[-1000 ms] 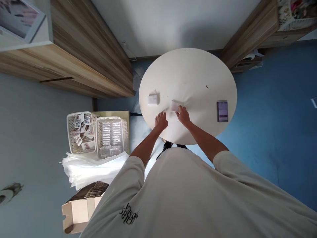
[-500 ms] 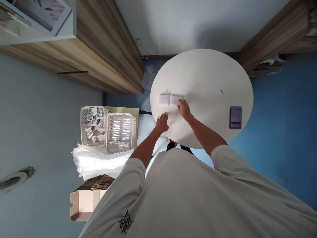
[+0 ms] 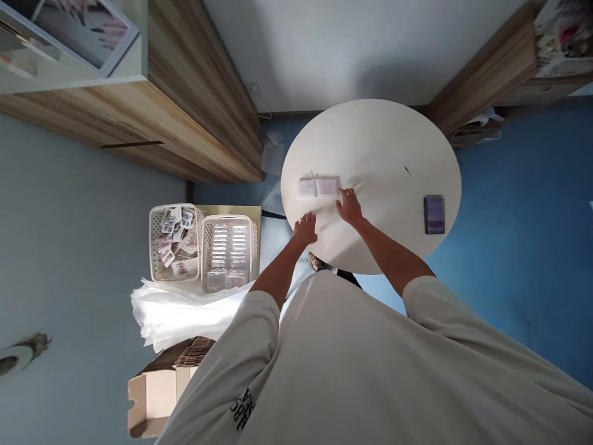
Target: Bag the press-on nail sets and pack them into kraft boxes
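Two small white wrapped packets lie side by side on the round white table [image 3: 384, 136]. The left packet [image 3: 306, 188] and the right packet [image 3: 327, 186] have their edges close together, with a thin upright flap between them. My right hand [image 3: 350, 208] is just beside the right packet's right edge, fingers slightly bent and apart, holding nothing that I can see. Whether a fingertip still touches the packet is hard to tell. My left hand [image 3: 306, 229] rests near the table's front left edge, below the packets, its fingers stretched out with nothing in them.
A phone [image 3: 434, 214] lies at the table's right, and a small dark object [image 3: 407, 170] further back. To the left stand a basket of small packs [image 3: 151, 247], a basket of clear plastic boxes [image 3: 253, 247], white sheets [image 3: 180, 312] and an opened cardboard box [image 3: 157, 395].
My right hand has slid the right packet leftward until it sits beside the other one, then drawn back from it to the right. My left hand has stayed almost still.
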### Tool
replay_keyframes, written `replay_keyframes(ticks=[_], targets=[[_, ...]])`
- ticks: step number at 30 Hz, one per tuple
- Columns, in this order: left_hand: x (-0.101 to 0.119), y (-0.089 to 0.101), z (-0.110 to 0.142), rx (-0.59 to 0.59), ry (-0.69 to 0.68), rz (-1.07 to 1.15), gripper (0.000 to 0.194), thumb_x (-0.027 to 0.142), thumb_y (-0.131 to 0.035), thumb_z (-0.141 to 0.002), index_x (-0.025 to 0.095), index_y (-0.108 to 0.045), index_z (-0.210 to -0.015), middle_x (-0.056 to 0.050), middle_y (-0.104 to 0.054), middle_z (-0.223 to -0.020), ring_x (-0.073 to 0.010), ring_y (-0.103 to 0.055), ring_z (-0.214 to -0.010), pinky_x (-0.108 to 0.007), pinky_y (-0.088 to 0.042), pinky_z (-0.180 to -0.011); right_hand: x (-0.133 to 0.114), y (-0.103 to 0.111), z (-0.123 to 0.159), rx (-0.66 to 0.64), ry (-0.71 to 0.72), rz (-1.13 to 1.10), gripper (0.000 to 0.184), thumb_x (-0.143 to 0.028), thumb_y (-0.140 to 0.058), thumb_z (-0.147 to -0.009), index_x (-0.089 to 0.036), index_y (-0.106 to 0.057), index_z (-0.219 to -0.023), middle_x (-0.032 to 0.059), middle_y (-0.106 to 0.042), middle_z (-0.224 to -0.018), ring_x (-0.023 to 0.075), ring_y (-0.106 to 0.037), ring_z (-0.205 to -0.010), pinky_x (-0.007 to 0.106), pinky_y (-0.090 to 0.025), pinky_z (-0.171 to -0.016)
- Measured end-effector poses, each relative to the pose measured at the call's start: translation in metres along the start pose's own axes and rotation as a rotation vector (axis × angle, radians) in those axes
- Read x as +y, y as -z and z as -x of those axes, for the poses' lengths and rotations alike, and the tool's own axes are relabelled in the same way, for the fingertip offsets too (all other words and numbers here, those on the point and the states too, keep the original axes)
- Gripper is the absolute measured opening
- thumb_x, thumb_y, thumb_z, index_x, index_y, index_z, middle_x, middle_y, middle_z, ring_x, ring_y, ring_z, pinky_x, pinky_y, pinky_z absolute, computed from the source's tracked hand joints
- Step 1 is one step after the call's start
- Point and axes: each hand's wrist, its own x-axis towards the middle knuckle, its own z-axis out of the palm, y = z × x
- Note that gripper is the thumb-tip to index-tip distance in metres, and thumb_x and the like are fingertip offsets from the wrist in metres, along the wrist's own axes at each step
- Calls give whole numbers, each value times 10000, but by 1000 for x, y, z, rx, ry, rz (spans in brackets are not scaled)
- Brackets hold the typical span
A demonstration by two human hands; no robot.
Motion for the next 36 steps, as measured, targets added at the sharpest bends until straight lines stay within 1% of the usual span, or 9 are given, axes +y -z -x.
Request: replay_keyframes(ticks=[6,10,13,17,19,22,24,30,36], targets=[[5,2,9,-18,-28,-61,951,223,-624,-882,212,-190,-1728,-176,-143,-1813,-360,-189,-1672,-592,-285,-1299,24,1,84,-71,-140,72,587,-379,-451,-1048,-185,-451,-1601,222,-461,-1624,396,-495,-1435,542,-455,-1141],[17,-10,21,-30,-29,-106,919,219,-623,-897,188,-213,-1719,-196,-168,-1805,-345,-209,-1668,-551,-293,-1300,35,2,137,-172,-178,98,608,-307,-429,-1041,-178,-424,-1635,186,-458,-1672,389,-466,-1490,540,-432,-1182],[30,-24,36,-40,-37,-96,863,247,-596,-935,231,-227,-1715,-176,-206,-1801,-330,-250,-1659,-545,-328,-1281,40,5,164,-231,-189,95,620,-303,-431,-1039,-182,-425,-1647,170,-455,-1687,388,-460,-1511,538,-439,-1187],[44,-41,59,-55,-53,-84,783,287,-571,-967,270,-273,-1692,-156,-276,-1785,-301,-317,-1636,-520,-364,-1261,44,12,183,-294,-169,82,615,-322,-471,-1041,-204,-454,-1644,161,-493,-1665,374,-513,-1491,511,-465,-1183],[51,-47,73,-45,-33,-96,738,274,-554,-963,261,-320,-1663,-167,-389,-1733,-308,-407,-1588,-552,-352,-1260,46,15,189,-337,-147,81,616,-335,-495,-1039,-205,-465,-1640,168,-519,-1644,363,-543,-1474,497,-481,-1175],[62,-57,93,57,39,-102,647,245,-531,-950,238,-429,-1588,-178,-559,-1598,-332,-491,-1513,-610,-308,-1265,50,21,198,-346,-94,96,615,-330,-499,-1035,-195,-475,-1635,176,-541,-1624,354,-569,-1453,488,-500,-1159],[69,-64,108,167,73,-83,591,225,-517,-945,221,-496,-1535,-187,-601,-1537,-345,-486,-1505,-609,-301,-1265,52,26,204,-318,-32,109,605,-316,-491,-1034,-192,-485,-1627,173,-540,-1625,349,-570,-1449,481,-503,-1157],[89,-82,158,350,108,32,552,217,-483,-963,195,-520,-1513,-186,-581,-1539,-339,-453,-1507,-585,-275,-1287,44,36,218,-280,156,133,558,-281,-497,-1036,-178,-519,-1584,171,-526,-1627,344,-563,-1437,469,-493,-1166],[98,-100,218,502,171,125,623,196,-534,-957,238,-469,-1575,-149,-467,-1663,-314,-353,-1587,-549,-222,-1327,1,32,236,-297,352,70,517,-263,-506,-1034,-183,-555,-1542,162,-551,-1592,319,-571,-1423,447,-495,-1165]])
